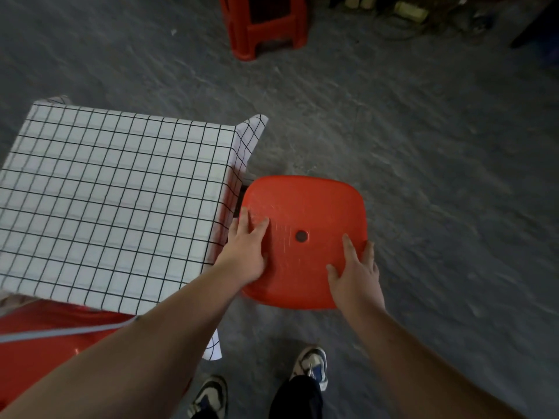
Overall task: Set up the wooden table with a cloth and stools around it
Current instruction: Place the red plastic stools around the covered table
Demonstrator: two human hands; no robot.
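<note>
A white cloth with a black grid (115, 192) covers the table at the left and hangs over its edges. A red plastic stool (311, 213) stands right beside the table's right edge; its seat has a small round hole in the middle. My left hand (246, 252) lies on the seat's left side, fingers curled over its near-left rim. My right hand (357, 273) grips the seat's near-right corner, thumb on top. Another red stool (36, 346) shows partly under the table's near edge.
A third red stool (266, 25) stands on the grey concrete floor (423, 146) at the top centre. Cables and clutter (423, 16) lie along the top right. My two shoes (311, 364) are just below the held stool.
</note>
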